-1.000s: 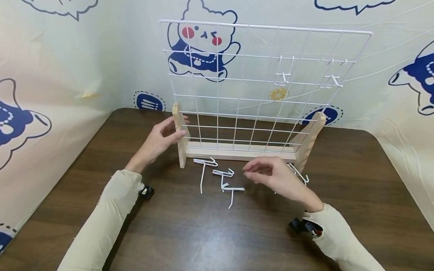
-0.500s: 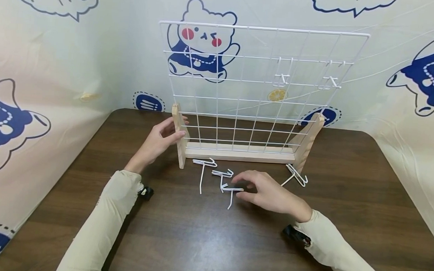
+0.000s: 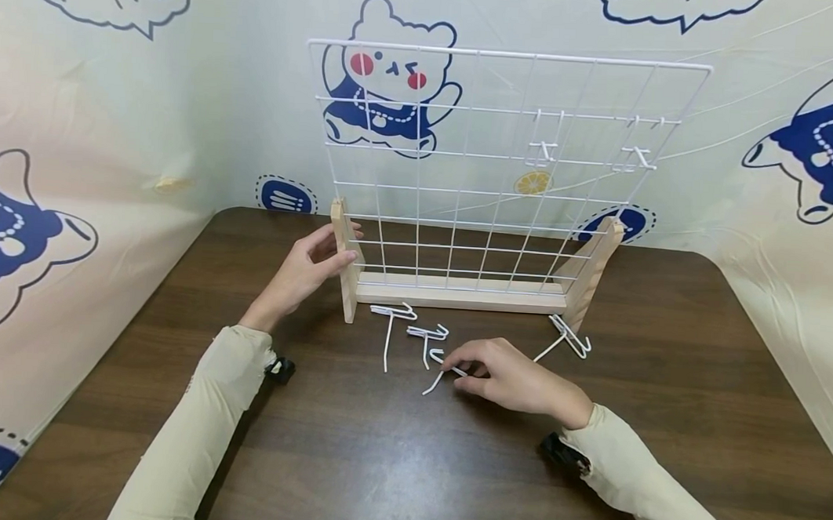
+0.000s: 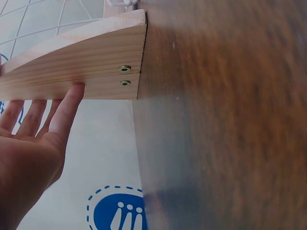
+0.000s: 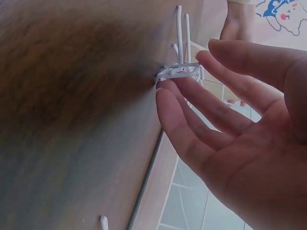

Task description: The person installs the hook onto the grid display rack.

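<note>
Hooks (image 3: 412, 334) on table (image 3: 392, 463) before rack (image 3: 460, 290)

right hand (image 3: 516, 379): fingertips on white hook (image 3: 443, 369) | left hand (image 3: 306, 270): against wooden foot (image 3: 346, 260)

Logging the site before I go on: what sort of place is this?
Likely a staged tabletop recording booth, not a home: cartoon-print sheets curtain off a brown table, which holds only a wire grid stand and loose white hooks.

One white wire grid panel (image 3: 499, 162) stands in one wooden base (image 3: 460, 292); two hooks (image 3: 542, 149) hang on the grid, four hooks (image 3: 392, 314) lie before the base on one desk (image 3: 377, 462).
</note>
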{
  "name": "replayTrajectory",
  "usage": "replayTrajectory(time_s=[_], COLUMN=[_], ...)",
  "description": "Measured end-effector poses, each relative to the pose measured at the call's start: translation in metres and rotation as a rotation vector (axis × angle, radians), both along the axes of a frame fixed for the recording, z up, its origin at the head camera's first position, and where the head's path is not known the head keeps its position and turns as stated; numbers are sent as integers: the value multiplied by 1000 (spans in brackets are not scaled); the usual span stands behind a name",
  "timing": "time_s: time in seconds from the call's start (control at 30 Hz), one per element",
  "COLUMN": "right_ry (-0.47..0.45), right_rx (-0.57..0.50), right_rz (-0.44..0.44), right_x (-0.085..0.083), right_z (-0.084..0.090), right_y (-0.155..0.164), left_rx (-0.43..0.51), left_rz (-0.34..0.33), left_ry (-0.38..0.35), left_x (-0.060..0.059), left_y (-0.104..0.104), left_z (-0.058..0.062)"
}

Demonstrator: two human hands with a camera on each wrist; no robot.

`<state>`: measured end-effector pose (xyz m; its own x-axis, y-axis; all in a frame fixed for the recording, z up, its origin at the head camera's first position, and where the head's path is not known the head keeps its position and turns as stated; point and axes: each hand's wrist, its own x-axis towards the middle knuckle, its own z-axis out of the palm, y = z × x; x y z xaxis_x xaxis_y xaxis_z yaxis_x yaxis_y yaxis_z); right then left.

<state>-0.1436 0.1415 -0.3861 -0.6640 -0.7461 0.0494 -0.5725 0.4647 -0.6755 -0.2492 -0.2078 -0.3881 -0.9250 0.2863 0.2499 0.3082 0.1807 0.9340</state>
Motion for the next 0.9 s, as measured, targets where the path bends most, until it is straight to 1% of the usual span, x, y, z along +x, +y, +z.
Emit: replayTrajectory(time_s=[0.17,0.27,0.63,0.8,0.9], right_ry=[9,34,45,30,42], right_rx=[3,11,39,52,69], right_rz=[1,3,-35,-24,-15], right_x=[-1,-2,-2,-3,-3], right_z=[-1,-2,-4,-6,-7], right_y=[1,2,-1,1,1], left_rx=[12,9,-4,-5,-5], left_rz=[-4,-1,4,2,2], left_ry=[-2,-3,2,-2,-2], left_x=[0,-1,-3,-2,-2], left_y=[0,0,-1,0,0], left_z=[0,0,-1,-1,0])
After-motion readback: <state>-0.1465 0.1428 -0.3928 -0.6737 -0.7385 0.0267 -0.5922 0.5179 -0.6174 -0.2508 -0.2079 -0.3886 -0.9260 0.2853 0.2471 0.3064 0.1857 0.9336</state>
